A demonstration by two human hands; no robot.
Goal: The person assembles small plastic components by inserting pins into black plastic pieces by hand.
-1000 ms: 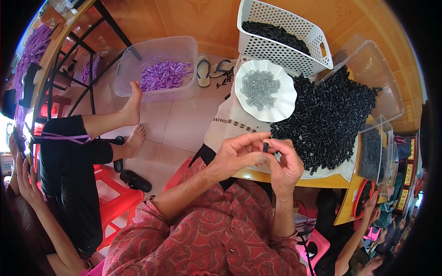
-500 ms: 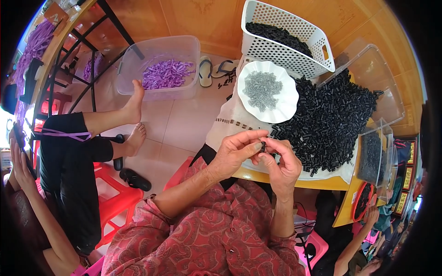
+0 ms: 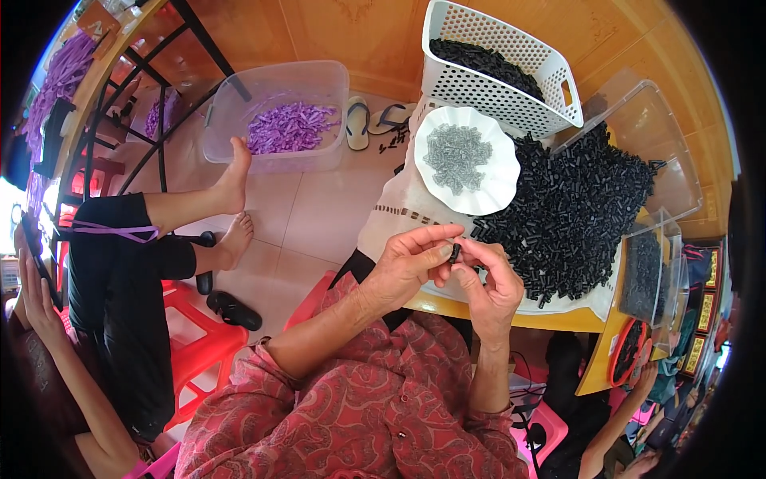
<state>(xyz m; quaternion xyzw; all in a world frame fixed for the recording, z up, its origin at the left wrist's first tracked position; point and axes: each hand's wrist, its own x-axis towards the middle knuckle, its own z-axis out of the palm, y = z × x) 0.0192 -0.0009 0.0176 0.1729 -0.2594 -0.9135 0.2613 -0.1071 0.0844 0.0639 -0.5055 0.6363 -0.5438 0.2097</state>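
At eleven o'clock, a translucent tub (image 3: 329, 86) of purple pieces (image 3: 289, 128) sits on the tiled floor (image 3: 307, 219), sandals (image 3: 357, 134) just beside it toward twelve. Purple strips (image 3: 60, 76) hang at ten. Toward eight are a black clog (image 3: 234, 310) and red stool (image 3: 214, 351).

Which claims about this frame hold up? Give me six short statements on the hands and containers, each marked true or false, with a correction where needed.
1. The left hand and right hand meet at a small black piece. True.
2. A clear tub holding purple pieces stands on the floor. True.
3. The white scalloped dish holds purple pieces. False: it holds clear greyish pieces.
4. The loose black pile lies left of the dish. False: it lies to the right.
5. The perforated basket is black. False: it is white, with black contents.
6. A red stool shows to the person's left. True.
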